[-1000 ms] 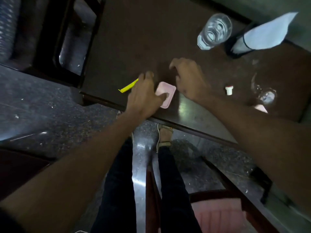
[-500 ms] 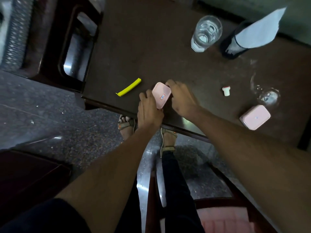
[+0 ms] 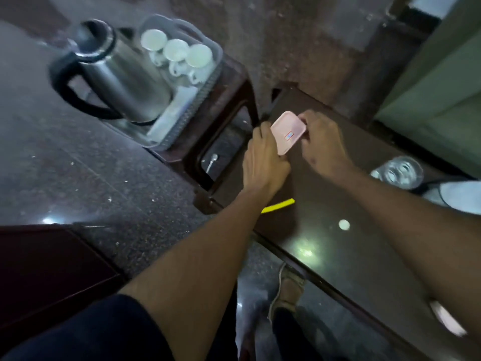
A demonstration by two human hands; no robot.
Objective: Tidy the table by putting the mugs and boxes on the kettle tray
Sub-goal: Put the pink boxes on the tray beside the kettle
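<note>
Pink box point(image 3: 287, 132) being pinched between left hand point(image 3: 264, 158) and right hand point(image 3: 322, 144), tilting above dark table point(image 3: 325, 230) corner. Tray point(image 3: 182, 118) sitting well left, crowded by kettle point(image 3: 117, 82) and mugs point(image 3: 177, 54). Risk: fingertip-only hold slipping over gap; box knocking mugs.

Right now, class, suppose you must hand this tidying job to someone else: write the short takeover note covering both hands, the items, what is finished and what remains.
Left hand and right hand: both grip the pink box, lifted above the dark table's far corner.
Kettle tray sits on the side stand, holding the kettle and three white mugs.
Done: mugs are on the tray.
Left: set this box on the tray. A second pink object lies at the table's near right edge, blurred, possibly another box to bring over.
</note>
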